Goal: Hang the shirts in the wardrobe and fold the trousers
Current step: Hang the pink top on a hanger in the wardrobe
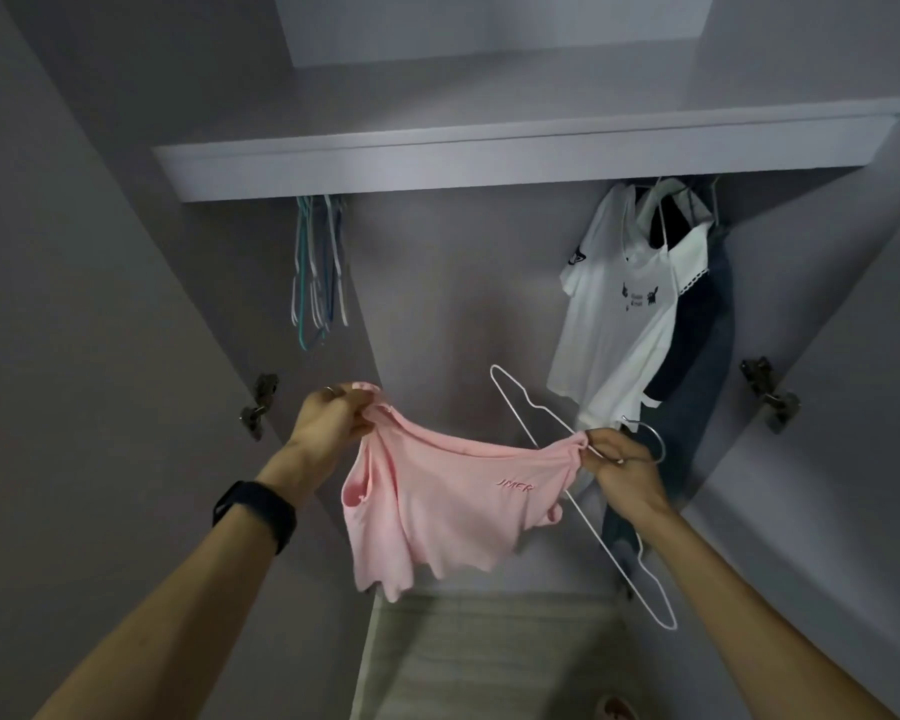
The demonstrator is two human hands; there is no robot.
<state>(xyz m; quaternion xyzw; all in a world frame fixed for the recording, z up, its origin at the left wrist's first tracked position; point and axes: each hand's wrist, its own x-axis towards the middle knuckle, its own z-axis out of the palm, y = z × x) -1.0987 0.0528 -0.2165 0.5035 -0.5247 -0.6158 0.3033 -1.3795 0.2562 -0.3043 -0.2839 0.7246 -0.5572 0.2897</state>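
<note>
You stood facing into an open wardrobe (463, 304), both arms raised and your hands well apart. Your left hand (333, 415) had its fingers curled tight on one end of the pink shirt's (437, 511) top edge. A ring (329, 390) showed on one finger and a black band (255, 511) on that wrist. Your right hand (627, 472) pinched the other end of the same edge, together with a white wire hanger (515, 413). The shirt was stretched between your hands in mid-air, in front of the wardrobe opening, and its body sagged below them. Small raised letters sat on its front. The hanger lay tilted: one arm pointed up and left behind the shirt, the other ran down and right past your wrist, and its metal hook (651, 440) curved just above your right knuckles. It was not inside the shirt.

Under the shelf (489, 158), a bunch of bare hangers (315, 272) hung at the left. At the right hung white shirts (619, 314) — one with a small dark print — with dark clothes (697, 356) behind them. A hinge (261, 405) showed on the left door.
</note>
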